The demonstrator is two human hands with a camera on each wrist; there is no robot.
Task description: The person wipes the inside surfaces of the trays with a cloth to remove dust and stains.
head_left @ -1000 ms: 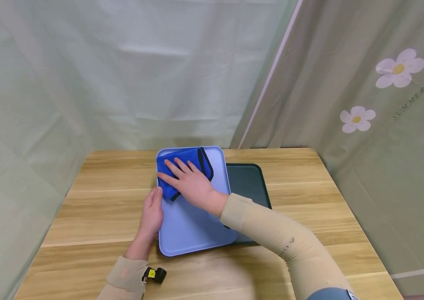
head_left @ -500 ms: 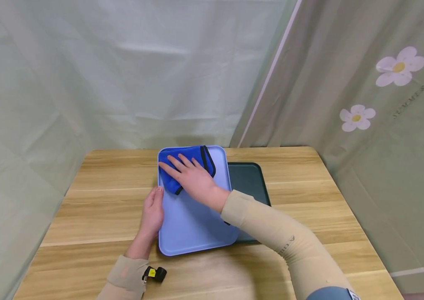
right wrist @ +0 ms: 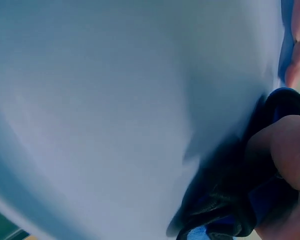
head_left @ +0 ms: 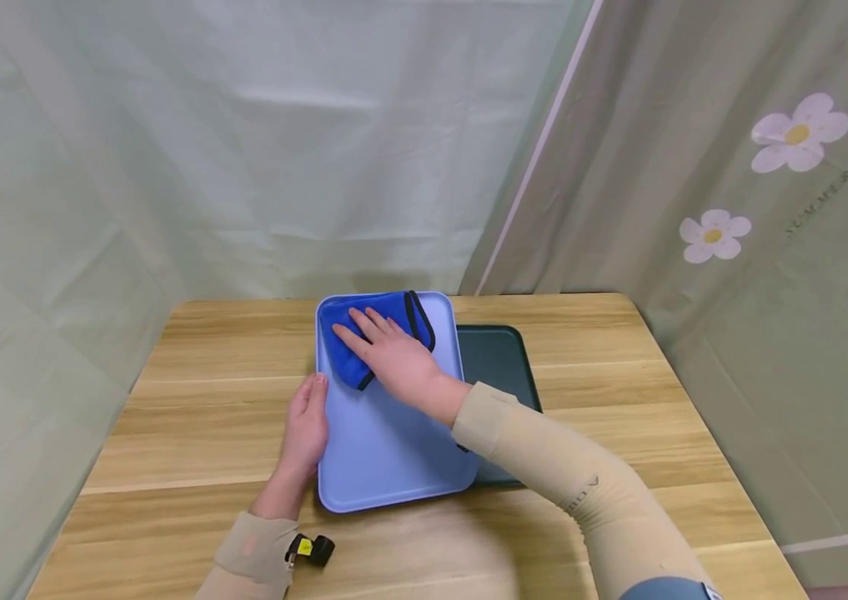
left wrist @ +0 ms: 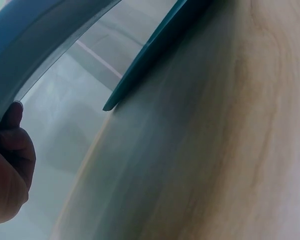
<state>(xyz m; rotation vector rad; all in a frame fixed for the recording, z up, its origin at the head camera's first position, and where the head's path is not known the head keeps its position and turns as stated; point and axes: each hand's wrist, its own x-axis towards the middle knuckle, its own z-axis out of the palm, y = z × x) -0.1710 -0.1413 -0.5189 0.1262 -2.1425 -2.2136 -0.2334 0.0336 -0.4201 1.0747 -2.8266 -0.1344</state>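
Observation:
A light blue tray is held raised over the table by my left hand, which grips its left edge, thumb on the rim. The left wrist view shows the hand at the underside of the blue tray. On the tray's far part lies a folded blue cloth with black edging. My right hand rests on this cloth with its fingers spread and straight. In the right wrist view, the cloth is bunched under the hand, with bare tray surface beside it.
A dark green tray lies on the wooden table, partly hidden beneath the blue tray on its right side. Behind and beside the table hang pale curtains, with printed flowers at the right. A black wrist camera is strapped to the left wrist.
My right hand and the blue cloth have slid a little to the right and away along the tray. The left hand keeps its grip on the tray edge.

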